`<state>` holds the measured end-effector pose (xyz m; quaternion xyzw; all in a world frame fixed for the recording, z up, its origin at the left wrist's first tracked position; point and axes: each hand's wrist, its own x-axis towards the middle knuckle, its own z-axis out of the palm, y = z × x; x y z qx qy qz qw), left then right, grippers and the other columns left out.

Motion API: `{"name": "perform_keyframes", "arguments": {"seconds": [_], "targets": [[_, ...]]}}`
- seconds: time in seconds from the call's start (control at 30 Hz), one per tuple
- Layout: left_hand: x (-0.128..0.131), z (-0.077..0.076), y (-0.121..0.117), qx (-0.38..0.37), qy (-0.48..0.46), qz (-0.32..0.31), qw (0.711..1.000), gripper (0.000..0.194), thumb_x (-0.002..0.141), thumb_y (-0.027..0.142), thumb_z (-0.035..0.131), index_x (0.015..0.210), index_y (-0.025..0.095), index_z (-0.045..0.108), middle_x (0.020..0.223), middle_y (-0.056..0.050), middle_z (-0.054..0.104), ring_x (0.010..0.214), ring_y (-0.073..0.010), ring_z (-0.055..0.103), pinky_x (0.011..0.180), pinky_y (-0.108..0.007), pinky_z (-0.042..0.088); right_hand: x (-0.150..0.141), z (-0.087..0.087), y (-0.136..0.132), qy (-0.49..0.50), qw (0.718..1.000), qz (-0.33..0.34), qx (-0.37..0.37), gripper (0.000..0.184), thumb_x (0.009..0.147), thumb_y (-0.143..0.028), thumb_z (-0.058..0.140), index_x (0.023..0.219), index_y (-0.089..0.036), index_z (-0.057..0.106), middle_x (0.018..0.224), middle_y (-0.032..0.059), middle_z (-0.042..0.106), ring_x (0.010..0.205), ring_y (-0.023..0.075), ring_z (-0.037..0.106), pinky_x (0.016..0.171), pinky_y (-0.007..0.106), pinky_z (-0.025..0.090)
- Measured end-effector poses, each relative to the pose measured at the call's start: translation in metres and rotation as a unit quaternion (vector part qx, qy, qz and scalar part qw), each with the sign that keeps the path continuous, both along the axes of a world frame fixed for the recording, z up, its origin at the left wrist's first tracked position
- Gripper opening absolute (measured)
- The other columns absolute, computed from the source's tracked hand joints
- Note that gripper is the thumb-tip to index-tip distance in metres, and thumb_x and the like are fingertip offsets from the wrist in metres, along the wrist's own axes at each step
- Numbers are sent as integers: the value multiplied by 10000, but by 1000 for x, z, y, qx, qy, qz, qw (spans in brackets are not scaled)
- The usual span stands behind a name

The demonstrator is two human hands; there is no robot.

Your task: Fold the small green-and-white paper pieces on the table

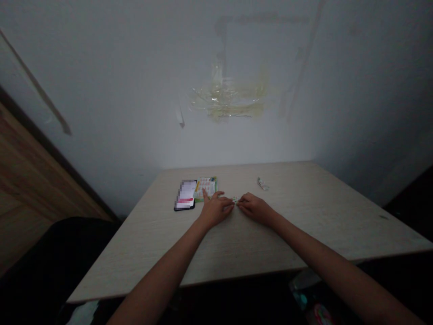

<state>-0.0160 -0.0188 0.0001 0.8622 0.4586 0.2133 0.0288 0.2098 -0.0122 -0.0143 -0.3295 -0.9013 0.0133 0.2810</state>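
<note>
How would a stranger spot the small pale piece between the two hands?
Find the pale table against the wall. Toward its middle, the left hand and right hand hold a tiny white-and-green piece between them. Unlike the similar-looking scrap, which lies untouched farther back and to the right, this one is at both hands.

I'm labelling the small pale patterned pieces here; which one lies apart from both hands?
The far piece, lying on the table beyond the right hand; the near piece is held between that hand and the left hand.
</note>
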Motion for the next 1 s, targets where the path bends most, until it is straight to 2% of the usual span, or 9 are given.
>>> {"name": "perform_keyframes", "arguments": {"seconds": [0.23,0.43,0.63,0.8,1.0], "targets": [[2,2,-1,6,7,7,1000,232,945,413,523,1071,391,716,1152,23,736,1321,-282,455,1061,-785,-114,2,-4,0,36,999,-8,-19,216,960,-236,527,993,-197,737,993,95,674,969,195,613,864,330,514],[2,3,-1,1,11,8,1000,238,941,418,529,1084,391,717,1169,16,729,1323,-292,447,1070,-780,-103,1,-6,4,36,999,-10,-31,214,963,-226,520,1016,-193,725,960,83,658,933,184,603,844,318,512],[4,1,-1,9,13,8,1000,219,933,400,551,1063,389,727,1157,21,733,1312,-284,460,1074,-768,-122,-3,-4,6,18,999,-22,-20,234,969,-224,508,897,-168,723,901,81,626,885,181,581,804,305,499],[4,1,1,7,5,7,1000,217,938,413,543,1048,388,728,1154,28,733,1307,-285,464,1060,-784,-130,-2,-3,4,40,998,-18,-34,215,967,-216,508,979,-169,718,929,84,629,902,186,580,815,315,501],[5,0,2,8,-1,6,1000,215,942,413,540,1028,377,734,1133,25,739,1289,-274,476,1069,-757,-161,-5,-3,6,41,998,-18,-36,225,966,-212,506,916,-159,719,929,90,621,917,191,573,840,327,497]]}}
